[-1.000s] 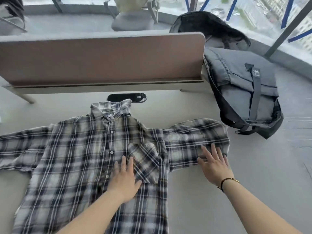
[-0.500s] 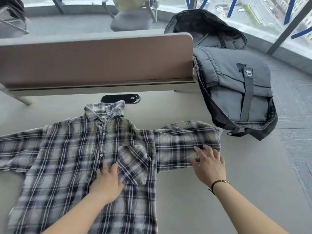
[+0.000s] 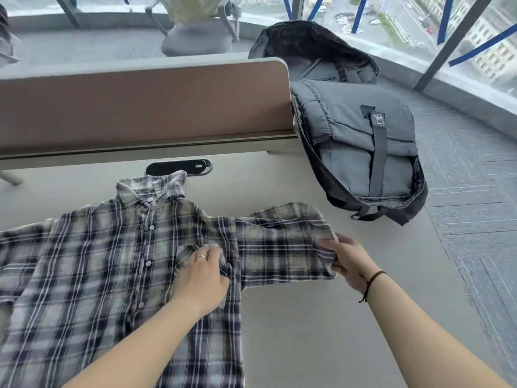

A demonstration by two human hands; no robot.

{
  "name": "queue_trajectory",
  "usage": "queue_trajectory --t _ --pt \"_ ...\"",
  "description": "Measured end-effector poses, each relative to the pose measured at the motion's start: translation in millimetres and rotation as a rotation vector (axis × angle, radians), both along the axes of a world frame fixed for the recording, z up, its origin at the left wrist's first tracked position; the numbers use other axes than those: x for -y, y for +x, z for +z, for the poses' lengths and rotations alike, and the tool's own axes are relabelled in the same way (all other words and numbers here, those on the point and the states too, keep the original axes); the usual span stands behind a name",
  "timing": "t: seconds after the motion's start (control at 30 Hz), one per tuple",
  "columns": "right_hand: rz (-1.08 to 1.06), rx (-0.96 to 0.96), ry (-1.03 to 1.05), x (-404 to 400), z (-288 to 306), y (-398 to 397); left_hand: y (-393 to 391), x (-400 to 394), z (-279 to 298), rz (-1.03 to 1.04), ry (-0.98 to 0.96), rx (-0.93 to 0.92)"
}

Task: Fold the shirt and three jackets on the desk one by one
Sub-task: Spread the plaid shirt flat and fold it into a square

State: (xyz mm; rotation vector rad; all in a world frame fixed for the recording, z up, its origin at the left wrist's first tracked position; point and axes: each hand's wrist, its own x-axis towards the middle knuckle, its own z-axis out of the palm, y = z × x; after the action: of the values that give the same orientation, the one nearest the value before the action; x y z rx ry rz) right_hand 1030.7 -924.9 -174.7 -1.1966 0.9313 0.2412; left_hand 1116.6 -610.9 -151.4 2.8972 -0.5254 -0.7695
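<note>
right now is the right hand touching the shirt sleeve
Touching. The head view shows the right hand with its fingers curled round the cuff end of the shirt sleeve.
</note>
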Motion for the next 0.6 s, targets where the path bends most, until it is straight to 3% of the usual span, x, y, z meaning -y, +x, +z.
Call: queue_trajectory --t 0.13,0.6 --pt "-0.023 0.21 0.112 -5 17 -19 4 23 10 -0.069 -0.053 0.008" --pt "-0.442 0.372 0.214 46 43 -58 -2 66 15 -0.225 -0.053 -0.015"
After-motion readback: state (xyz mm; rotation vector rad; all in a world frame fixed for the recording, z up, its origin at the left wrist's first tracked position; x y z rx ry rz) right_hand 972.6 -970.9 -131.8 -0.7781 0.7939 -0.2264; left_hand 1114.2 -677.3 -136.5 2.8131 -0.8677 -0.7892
